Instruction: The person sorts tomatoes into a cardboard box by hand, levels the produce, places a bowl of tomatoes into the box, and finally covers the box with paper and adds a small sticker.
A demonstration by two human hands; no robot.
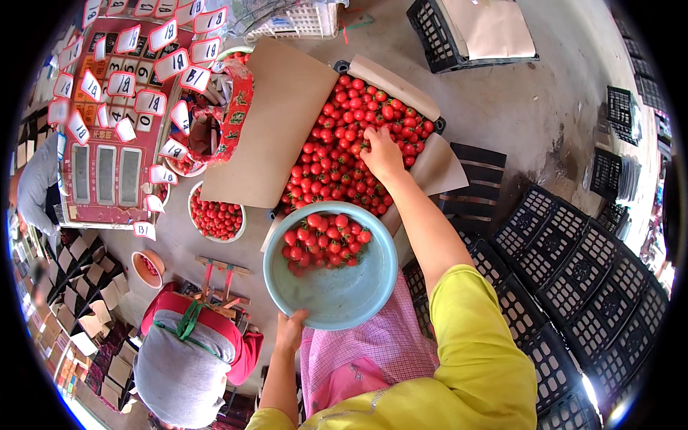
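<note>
A light blue plastic basin [326, 301] is tilted in front of me, with cherry tomatoes [326, 240] gathered on its far side. My left hand [291, 328] grips the basin's near left rim, thumb over the edge. Beyond the basin stands a paper-lined crate filled with red cherry tomatoes [337, 154], its brown paper [265, 122] folded out to the left. My right hand [383, 154] reaches down onto these tomatoes, its fingers bent and pinched around a cherry tomato; the fingertips are partly hidden among the fruit.
A white bucket of tomatoes [217, 215] stands left of the crate, near a red scale [107, 143] hung with tags. Black crates [573, 265] stack up at my right. Another black crate [469, 36] lies at the far right. A person [190, 358] sits by a wooden stool [222, 279].
</note>
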